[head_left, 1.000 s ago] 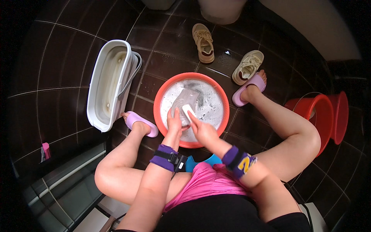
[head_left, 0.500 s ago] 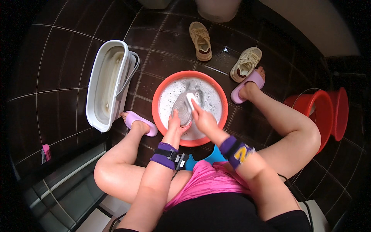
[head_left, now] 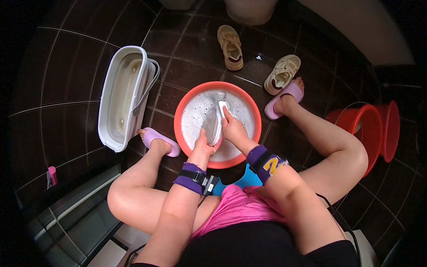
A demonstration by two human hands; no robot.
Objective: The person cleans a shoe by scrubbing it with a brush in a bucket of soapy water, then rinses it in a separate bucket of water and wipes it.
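Observation:
A red basin of foamy, whitish water stands on the floor between my feet. Over the suds my left hand grips a wet shoe near its close end, and the grey sole is turned partly to the left. My right hand is wrapped round a white brush, which lies along the shoe's right side. The bristles are hidden from view. Both wrists have purple bands.
A long white mop bucket holding some water stands at left. Two cream sneakers sit beyond the basin, one beside my right slipper. Red buckets lie at far right. A blue stool shows beneath me. Dark tiles cover the floor.
The shoe has rolled in my left hand, so its sole shows less and sits more edge-on. The brush and my right hand have shifted slightly, now against the shoe's side.

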